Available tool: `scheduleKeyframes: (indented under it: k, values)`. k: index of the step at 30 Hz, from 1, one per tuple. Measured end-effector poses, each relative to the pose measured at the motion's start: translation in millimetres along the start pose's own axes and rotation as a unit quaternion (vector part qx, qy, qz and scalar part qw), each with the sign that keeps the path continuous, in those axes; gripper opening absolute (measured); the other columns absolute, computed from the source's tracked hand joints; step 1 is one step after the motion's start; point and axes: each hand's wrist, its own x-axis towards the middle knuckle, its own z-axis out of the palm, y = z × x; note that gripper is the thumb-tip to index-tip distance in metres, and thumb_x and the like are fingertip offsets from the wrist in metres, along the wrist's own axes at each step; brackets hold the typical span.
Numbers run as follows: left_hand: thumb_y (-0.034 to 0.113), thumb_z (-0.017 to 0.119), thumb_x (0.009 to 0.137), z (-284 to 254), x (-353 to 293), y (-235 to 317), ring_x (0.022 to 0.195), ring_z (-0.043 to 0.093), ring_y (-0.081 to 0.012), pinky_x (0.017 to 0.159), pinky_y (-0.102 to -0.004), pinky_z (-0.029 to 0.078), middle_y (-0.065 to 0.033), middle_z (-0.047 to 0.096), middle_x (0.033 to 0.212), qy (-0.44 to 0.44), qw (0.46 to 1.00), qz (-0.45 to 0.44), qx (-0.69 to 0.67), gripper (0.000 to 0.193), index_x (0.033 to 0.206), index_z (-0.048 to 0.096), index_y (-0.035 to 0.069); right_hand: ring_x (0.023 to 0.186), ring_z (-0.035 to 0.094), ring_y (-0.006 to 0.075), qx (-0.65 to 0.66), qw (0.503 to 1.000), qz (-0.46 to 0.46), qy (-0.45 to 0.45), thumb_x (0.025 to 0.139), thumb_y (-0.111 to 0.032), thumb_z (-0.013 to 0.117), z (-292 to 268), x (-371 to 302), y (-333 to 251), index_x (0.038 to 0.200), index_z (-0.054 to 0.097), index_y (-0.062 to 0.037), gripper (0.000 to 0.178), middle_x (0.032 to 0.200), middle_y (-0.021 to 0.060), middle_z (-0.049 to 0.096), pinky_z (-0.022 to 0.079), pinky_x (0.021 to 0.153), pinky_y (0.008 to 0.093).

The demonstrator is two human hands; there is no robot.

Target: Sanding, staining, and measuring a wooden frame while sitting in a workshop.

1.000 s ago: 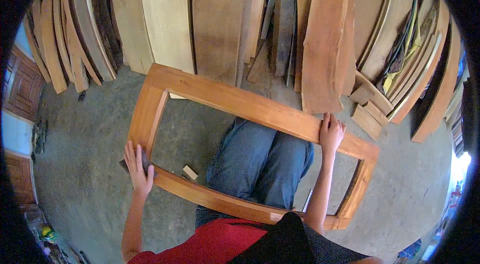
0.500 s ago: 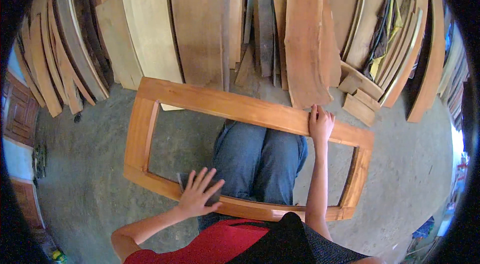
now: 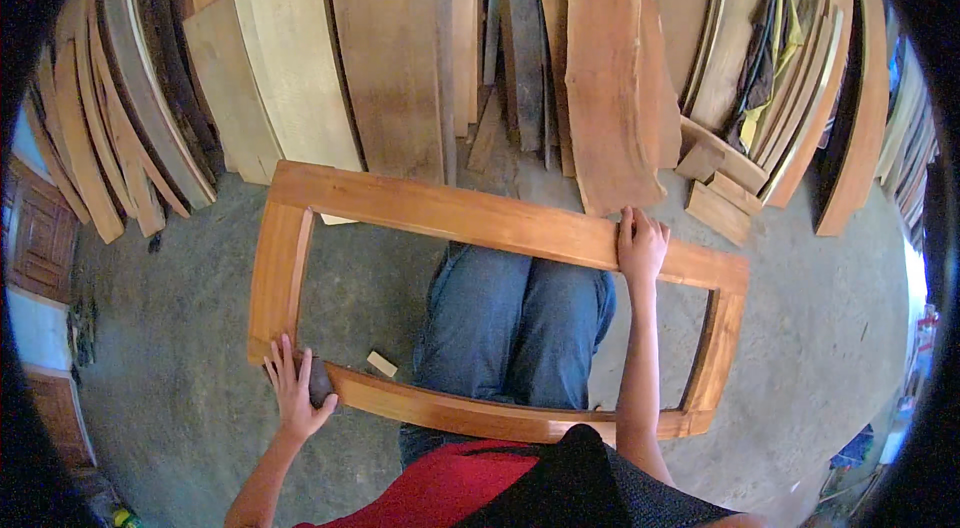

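A varnished rectangular wooden frame [image 3: 450, 211] lies across my lap, its long sides running left to right with a slight tilt. At its lower left corner, my left hand [image 3: 293, 396] presses a dark piece of sandpaper [image 3: 319, 383] against the wood, thumb and fingers spread around it. Most of the sandpaper's underside is hidden. My right hand [image 3: 642, 246] is closed over the far rail, right of the middle, with fingers hooked on its outer edge. Through the opening show my knees in blue jeans [image 3: 515, 328].
Boards and planks [image 3: 390, 58] lean upright along the far side. Short wood offcuts [image 3: 720, 208] are stacked on the floor at far right. A small wood block [image 3: 381, 363] lies on the concrete floor [image 3: 190, 298], seen through the frame. Carved wooden panels [image 3: 42, 243] stand at far left.
My left hand has slid left along the near rail to the corner with the sandpaper, uncovering the small block on the floor. My right hand stays put; the frame barely shifts.
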Motion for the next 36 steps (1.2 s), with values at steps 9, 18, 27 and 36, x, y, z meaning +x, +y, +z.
scheduleKeyframes:
  k: [9,18,27,36]
  values:
    - [0.042,0.058,0.081,38.8,22.6,97.8,0.133,0.013,-0.0507,0.104,-0.0627,0.013,-0.0271,0.013,0.147,-0.095,0.984,0.136,-0.063,0.071,0.139,0.033,0.01,0.128,0.035,0.0375,0.255,0.965,-0.057,0.031,0.084,-0.005,0.057,-21.0,-42.2,-38.4,0.115,0.054,-0.0006,0.032,0.131,0.0194,0.045,0.026,0.107,0.0452]
    - [0.025,0.051,0.089,83.6,59.1,222.6,0.136,0.007,-0.0454,0.111,-0.05,0.011,-0.0258,0.003,0.148,-0.106,0.794,0.182,-0.571,0.069,0.142,0.015,-0.001,0.133,0.025,0.0423,0.411,0.839,-0.262,-0.241,0.08,-0.016,0.065,-71.5,-154.4,-111.0,0.131,0.041,-0.0056,0.057,0.141,0.0207,0.031,0.025,0.107,0.0502]
    - [0.0,0.041,0.086,78.0,76.6,233.9,0.136,0.017,-0.0401,0.111,-0.0448,0.015,-0.0249,0.02,0.144,-0.039,0.823,0.2,-0.53,0.041,0.127,0.041,0.001,0.135,0.025,0.0346,0.238,0.874,-0.251,-0.341,0.086,-0.033,0.056,-100.2,-188.1,-71.7,0.139,0.037,-0.017,0.058,0.147,0.0117,0.026,0.014,0.109,0.0564]
    - [0.004,0.048,0.087,27.5,143.1,205.5,0.125,0.036,-0.0362,0.105,-0.0432,0.026,-0.0216,0.037,0.135,0.139,0.89,0.062,-0.431,0.027,0.115,0.048,0.002,0.136,0.021,0.0358,-0.031,0.966,-0.056,-0.249,0.086,-0.026,0.05,-140.1,-258.7,17.0,0.13,0.049,-0.0172,0.045,0.146,0.0101,0.029,0.002,0.106,0.0643]
